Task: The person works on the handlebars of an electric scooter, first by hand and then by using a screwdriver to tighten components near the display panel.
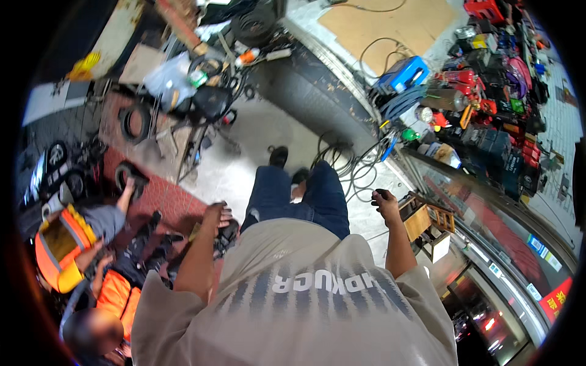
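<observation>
My left hand (218, 215) hangs beside my left hip with fingers loosely apart and nothing seen in them. On the right, my right hand (385, 202) is raised away from my body, its fingers curled together. Dark patches cover those fingertips; whether they are grime or a small dark object I cannot make out. Neither hand visibly touches any of the things around. Closest to the right hand are looped black cables or hoses (364, 177) on the floor and a small wooden stool-like piece (421, 222).
A person in an orange and yellow vest (61, 250) and another in orange (116, 296) are at the left, near tyres (134, 122) and a motorbike. A cluttered workbench (177, 143) stands ahead left. At the right are a blue machine (406, 73), crowded tool shelves and a glass case (482, 201).
</observation>
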Demonstrator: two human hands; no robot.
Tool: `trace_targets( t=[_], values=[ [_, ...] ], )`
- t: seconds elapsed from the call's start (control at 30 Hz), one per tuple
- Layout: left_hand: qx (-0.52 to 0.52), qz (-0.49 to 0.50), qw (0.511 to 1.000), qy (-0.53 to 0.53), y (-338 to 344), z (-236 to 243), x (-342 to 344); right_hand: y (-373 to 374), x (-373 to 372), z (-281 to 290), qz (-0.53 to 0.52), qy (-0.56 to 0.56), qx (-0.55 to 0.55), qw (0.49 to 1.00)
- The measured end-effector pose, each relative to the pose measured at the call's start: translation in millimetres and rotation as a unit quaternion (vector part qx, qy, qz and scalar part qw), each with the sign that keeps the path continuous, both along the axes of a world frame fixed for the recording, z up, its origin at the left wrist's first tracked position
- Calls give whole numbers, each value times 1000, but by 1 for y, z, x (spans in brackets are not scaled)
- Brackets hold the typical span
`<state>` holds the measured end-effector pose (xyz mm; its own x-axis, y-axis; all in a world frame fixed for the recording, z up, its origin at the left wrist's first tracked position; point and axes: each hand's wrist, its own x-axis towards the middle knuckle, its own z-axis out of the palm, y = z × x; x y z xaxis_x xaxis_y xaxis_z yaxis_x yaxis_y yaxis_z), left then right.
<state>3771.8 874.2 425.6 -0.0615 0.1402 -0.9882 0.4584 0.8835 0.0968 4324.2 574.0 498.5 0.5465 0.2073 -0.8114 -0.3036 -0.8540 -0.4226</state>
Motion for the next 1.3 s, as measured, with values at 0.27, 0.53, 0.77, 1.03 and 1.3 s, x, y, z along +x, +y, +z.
trace_targets(
  t=[0.27,0.53,0.77,1.03,1.3],
  values=[
    [168,10,983,-68,219,34,215,61,166,-35,-6,-4,-5,1000],
    [19,41,999,16,237,64,323,218,379,-12,-4,5,-1,1000],
    [114,-141,981,65,271,1,428,436,604,12,39,-57,35,997],
    [36,139,989,-17,467,-26,623,571,769,18,197,-198,7,960],
    [-9,207,978,13,549,57,721,662,890,-25,-150,262,85,950]
  ],
)
